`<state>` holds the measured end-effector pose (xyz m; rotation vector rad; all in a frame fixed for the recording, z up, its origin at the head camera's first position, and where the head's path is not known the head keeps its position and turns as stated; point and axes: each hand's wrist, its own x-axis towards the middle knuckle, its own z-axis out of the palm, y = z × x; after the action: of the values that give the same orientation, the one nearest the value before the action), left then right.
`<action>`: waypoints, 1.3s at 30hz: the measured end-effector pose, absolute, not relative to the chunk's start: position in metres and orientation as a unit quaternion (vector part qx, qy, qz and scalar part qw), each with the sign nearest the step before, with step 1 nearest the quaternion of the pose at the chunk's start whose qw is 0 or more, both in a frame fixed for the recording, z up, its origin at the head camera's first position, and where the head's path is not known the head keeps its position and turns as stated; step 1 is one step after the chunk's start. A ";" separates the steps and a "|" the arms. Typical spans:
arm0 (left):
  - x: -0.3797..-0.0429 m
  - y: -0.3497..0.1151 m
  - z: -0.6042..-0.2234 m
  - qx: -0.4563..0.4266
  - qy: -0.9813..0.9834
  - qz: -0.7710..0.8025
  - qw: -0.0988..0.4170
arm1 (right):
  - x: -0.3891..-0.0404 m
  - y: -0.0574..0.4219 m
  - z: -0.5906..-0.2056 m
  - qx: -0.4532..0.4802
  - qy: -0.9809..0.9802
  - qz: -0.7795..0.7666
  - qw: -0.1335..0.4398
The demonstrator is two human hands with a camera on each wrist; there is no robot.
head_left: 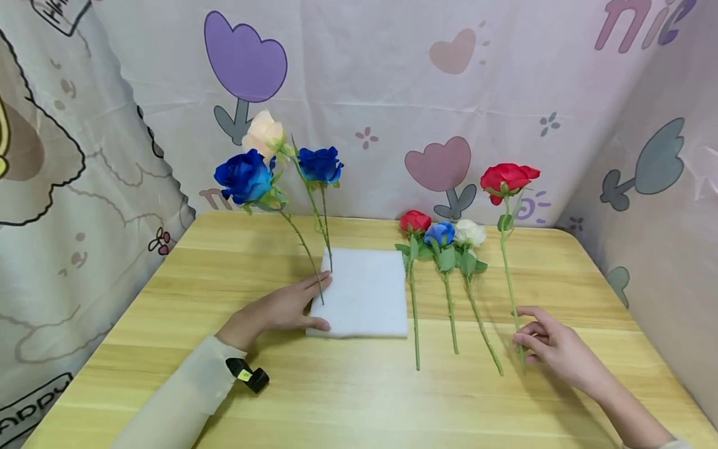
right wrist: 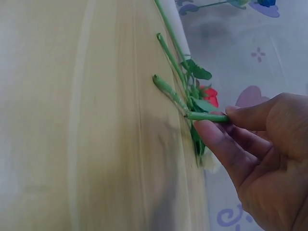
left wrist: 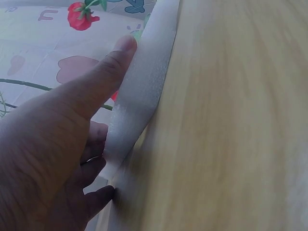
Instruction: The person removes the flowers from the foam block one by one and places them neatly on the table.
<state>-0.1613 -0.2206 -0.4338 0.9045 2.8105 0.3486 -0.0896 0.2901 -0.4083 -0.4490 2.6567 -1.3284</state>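
Observation:
A square white foam block [head_left: 364, 293] lies on the table with two blue roses [head_left: 241, 174] [head_left: 321, 164] and a cream rose [head_left: 265, 132] standing in its left part on green stems. My left hand [head_left: 288, 305] rests against the block's left side, thumb [left wrist: 103, 72] stretched along it and the other fingers spread farther back. Right of the block, my right hand [head_left: 552, 349] pinches the stem of a red rose [head_left: 507, 178] between thumb and fingers. That rose is upright, bloom on top. In the right wrist view, its cut stem end [right wrist: 207, 116] sticks out past the fingertips.
Between the block and my right hand, a red rose [head_left: 415, 221], a blue rose [head_left: 440, 233] and a white rose [head_left: 470, 233] lie on the wooden table [head_left: 336, 393], stems toward me. A patterned cloth [head_left: 348, 75] hangs behind the table and along both sides.

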 end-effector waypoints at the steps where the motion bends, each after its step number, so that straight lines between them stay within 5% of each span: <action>1: -0.162 -0.221 -0.433 0.303 0.942 0.116 0.084 | -0.090 0.291 -0.408 -0.149 0.882 -0.441 0.069; 39: -0.163 -0.220 -0.432 0.304 0.940 0.122 0.092 | -0.081 0.329 -0.421 -0.102 0.846 -0.472 0.223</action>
<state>-0.1631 -0.2203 -0.4318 0.9023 2.7927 0.3612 -0.0813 0.3292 -0.4212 -0.2816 2.3371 -1.3044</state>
